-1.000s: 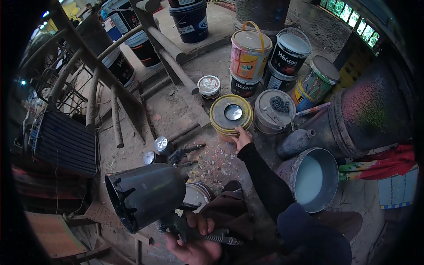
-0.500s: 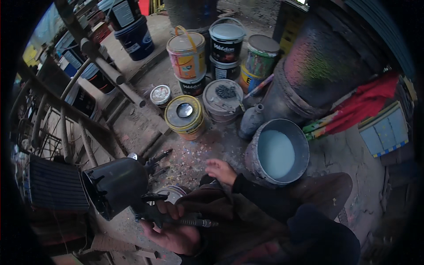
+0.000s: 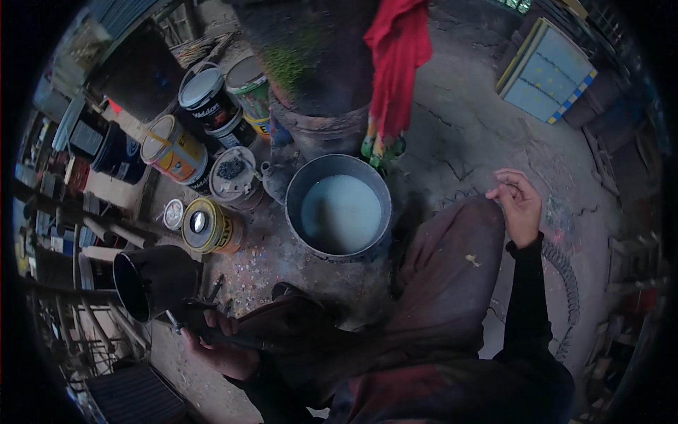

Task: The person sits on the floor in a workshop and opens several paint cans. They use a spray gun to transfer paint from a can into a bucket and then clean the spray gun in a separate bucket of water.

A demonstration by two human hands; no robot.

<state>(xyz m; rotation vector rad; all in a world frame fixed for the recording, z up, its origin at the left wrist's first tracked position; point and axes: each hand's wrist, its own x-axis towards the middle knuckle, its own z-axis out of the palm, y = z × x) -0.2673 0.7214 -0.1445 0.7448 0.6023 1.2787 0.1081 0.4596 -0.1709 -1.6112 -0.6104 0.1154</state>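
Observation:
My left hand (image 3: 229,359) is closed around the handle of a dark spray gun (image 3: 157,281), whose wide black cup tilts with its mouth toward the left. Beyond my right knee, my right hand (image 3: 521,212) is raised with its fingers loosely bent and apart, and I see nothing in it. Between my legs and the paint cans stands a grey bucket (image 3: 296,194) holding pale, milky liquid (image 3: 346,212). A grey bottle (image 3: 275,182) stands against the bucket's left side. Left of it sits a yellow can (image 3: 227,230) with a shiny round piece on its lid.
Stacked paint buckets (image 3: 173,152) stand at the far left. Behind the grey bucket rises a large dark drum (image 3: 311,49) with a red cloth (image 3: 399,49) hanging beside it. A coiled hose (image 3: 565,283) lies on the floor at right. A framed blue panel (image 3: 551,71) leans farther back.
My view has turned right. My right hand has moved from in front of the bucket to beyond my right knee. The spray gun stays in my left hand.

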